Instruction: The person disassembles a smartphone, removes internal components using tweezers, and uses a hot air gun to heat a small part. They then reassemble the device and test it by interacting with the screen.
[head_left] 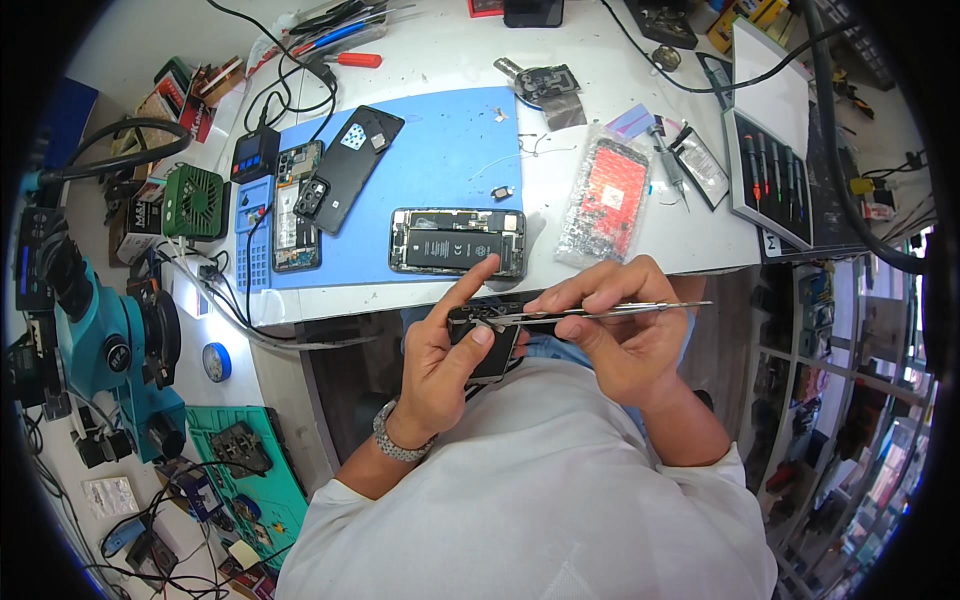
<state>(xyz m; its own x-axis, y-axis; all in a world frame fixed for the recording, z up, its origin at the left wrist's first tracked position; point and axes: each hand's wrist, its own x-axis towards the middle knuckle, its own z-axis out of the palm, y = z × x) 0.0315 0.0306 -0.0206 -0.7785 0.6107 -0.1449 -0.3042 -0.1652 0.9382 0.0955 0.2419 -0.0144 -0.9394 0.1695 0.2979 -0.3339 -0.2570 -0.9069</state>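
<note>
The work looks partway: the phone (400, 243) lies opened on the blue mat (440, 150), battery (445, 247) exposed, while the left hand (432, 352) grips a separate dark phone part (490, 362) and the right hand (628, 335) pinches tweezers (680, 304) at its top end.

Bright, fairly even light is washing over the white workbench (420, 75) and white shirt (560, 480), while the floor (732, 340) is lying dimmer. Glare is blooming on the left side table (240, 385); the bubble-wrap bag (574, 232) is glinting. The right hand (635, 345) is showing clearly; fisheye distortion is bending the shelving (850, 375), softening toward the black rim.
</note>
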